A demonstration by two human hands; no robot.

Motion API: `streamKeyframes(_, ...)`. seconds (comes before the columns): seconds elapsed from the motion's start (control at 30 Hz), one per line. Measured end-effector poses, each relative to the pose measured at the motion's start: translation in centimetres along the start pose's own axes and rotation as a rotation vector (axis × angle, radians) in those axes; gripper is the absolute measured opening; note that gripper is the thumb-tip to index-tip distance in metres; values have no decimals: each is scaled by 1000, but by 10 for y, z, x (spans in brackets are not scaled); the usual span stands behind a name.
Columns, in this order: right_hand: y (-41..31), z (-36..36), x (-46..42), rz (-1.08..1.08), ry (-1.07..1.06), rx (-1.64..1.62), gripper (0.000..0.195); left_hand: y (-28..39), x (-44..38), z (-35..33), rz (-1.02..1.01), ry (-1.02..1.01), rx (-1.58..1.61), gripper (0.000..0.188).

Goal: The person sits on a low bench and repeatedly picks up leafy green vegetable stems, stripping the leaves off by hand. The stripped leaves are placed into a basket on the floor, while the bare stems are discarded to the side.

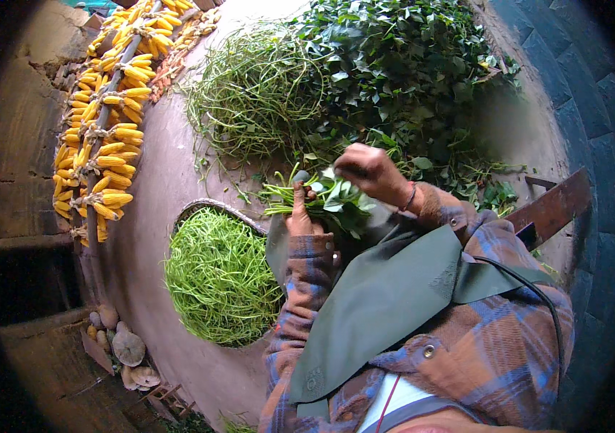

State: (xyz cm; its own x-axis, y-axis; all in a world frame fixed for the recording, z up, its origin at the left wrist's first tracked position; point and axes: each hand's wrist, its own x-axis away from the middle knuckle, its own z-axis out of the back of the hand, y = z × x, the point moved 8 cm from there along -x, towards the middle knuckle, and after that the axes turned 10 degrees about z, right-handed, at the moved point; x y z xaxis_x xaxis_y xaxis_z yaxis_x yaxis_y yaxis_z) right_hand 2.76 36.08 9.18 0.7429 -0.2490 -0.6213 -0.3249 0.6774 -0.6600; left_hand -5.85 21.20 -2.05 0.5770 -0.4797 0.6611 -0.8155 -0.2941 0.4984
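Observation:
My left hand [301, 214] grips a bunch of leafy green stems [348, 203], thumb pointing up. The stem ends stick out to the left and the leaves spread to the right. Just above those leaves is my right hand [369, 169], blurred and with its fingers curled. Whether it holds a leaf or stem cannot be made out. A dark green apron [377, 319] covers my front below the bunch. Left of my left arm stands a round basket [226, 204], heaped with bare green stems [221, 276].
Beyond my hands lie a pile of loose, mostly bare vines [258, 92] and a large leafy heap [404, 70]. Corn cobs [112, 146] hang on a pole at the left. Pumpkins [129, 347] sit at lower left. A brown wooden bench [553, 208] stands at right.

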Motion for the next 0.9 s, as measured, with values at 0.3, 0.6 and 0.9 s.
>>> streamKeyframes(0.3,7,-51,30,135,-517,116,10,-1,-22,23,-25,-80,-40,22)
streamKeyframes(0.6,56,-44,44,-420,-200,-79,21,-11,-18,6,-58,-98,-41,18)
streamKeyframes(0.9,131,4,67,-687,377,-576,14,-14,-4,6,13,84,10,21)
